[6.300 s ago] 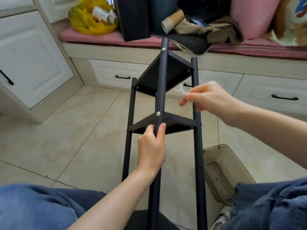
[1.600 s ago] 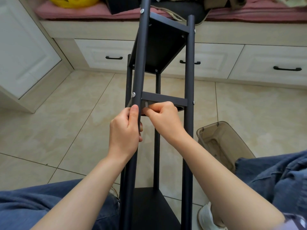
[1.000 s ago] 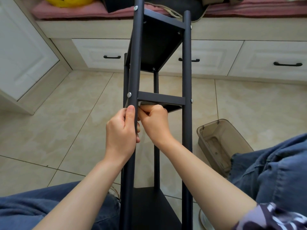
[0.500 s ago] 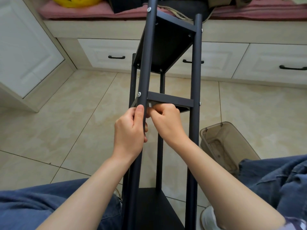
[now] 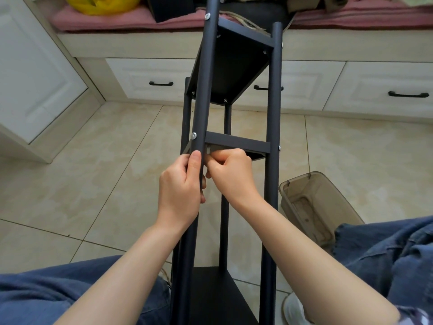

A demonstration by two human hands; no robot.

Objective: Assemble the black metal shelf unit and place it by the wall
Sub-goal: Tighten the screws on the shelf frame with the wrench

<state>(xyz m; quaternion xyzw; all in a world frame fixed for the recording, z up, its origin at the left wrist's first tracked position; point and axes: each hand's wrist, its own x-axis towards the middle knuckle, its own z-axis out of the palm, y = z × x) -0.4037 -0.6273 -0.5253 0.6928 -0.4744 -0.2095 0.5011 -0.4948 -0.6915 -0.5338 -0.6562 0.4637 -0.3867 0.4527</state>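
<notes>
The black metal shelf unit lies tilted away from me between my knees, its posts running up the frame. Its top shelf and middle shelf are joined to the posts by silver screws. My left hand grips the near left post just below the middle shelf. My right hand is curled under that shelf's left corner, pinching a small grey tool that is mostly hidden by the fingers and the post.
A translucent brown plastic bin lies on the tiled floor to the right of the shelf. White drawers under a pink-cushioned bench stand ahead, a white cabinet at left. My legs in blue trousers flank the frame.
The right hand, which held a small white tool in the air, has come under the middle shelf beside the left hand. Over the last second both hands stay there; only the view shifts.
</notes>
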